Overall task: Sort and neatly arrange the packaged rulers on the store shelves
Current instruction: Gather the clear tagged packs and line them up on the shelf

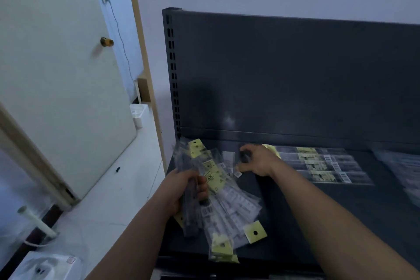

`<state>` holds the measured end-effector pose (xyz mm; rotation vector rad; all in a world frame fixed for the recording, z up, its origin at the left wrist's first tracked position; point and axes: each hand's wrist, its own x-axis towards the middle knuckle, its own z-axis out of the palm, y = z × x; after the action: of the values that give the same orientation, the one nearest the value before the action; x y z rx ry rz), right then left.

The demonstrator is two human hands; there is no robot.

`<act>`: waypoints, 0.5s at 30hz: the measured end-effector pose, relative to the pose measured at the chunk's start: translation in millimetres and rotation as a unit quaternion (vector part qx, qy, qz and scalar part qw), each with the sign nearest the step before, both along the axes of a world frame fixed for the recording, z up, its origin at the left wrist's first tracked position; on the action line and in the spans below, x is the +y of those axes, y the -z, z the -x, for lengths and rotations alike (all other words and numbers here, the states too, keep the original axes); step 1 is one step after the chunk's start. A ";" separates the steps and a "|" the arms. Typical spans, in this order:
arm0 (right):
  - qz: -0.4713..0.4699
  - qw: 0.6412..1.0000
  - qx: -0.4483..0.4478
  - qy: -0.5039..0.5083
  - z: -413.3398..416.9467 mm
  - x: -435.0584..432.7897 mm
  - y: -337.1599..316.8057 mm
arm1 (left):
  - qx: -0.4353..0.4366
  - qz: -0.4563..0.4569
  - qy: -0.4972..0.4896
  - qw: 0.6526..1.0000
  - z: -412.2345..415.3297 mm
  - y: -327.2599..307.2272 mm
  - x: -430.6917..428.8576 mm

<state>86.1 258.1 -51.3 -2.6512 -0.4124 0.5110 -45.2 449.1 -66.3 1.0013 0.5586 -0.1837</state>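
A person stands at a dark metal shelf (341,223) set against a pale wall, with a cream door (56,63) to its left.

The left hand (188,188) is over the shelf's front left corner. Its fingers (203,190) are clamped round a loose bundle (227,202) of rulers in clear packs with yellow header cards. The packs fan out unevenly, some headers pointing to the back of the shelf and some to the front.

The right hand (256,161) reaches toward the back edge, at the left end of a row (322,163) of packs that lie flat, side by side, along the back of the shelf. Its fingers (246,150) are curled, thumb out to the left. I cannot tell whether they pinch a pack or only touch the ends of the row. A second, blurred pile (400,166) of packs lies at the shelf's right edge.

By my reading, the sorting is partly done: one neat row is laid, and the bundle is not yet dealt out. The step in hand looks like adding to the row or squaring its left ends.

The next move probably calls for drawing a single pack from the fan, turning it so its header matches the row, then laying it against the frontmost pack, ends level. The slick packs could slip from the left hand.
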 end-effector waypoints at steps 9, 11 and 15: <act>0.026 0.998 0.064 -0.006 22.3 -13.6 -17.8 | -0.005 -0.065 0.008 0.998 -5.7 0.1 0.2; -0.035 0.997 0.069 0.011 27.5 -18.5 -20.1 | -0.002 -0.066 0.009 0.998 -5.4 1.3 1.2; -0.023 0.999 0.048 0.002 39.3 -24.0 -20.9 | -0.005 -0.051 0.008 0.999 -2.8 -0.4 4.0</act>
<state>46.8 234.1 -30.5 -2.5711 -0.3859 0.6175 -42.4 453.0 -66.0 1.1064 0.5554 -0.1664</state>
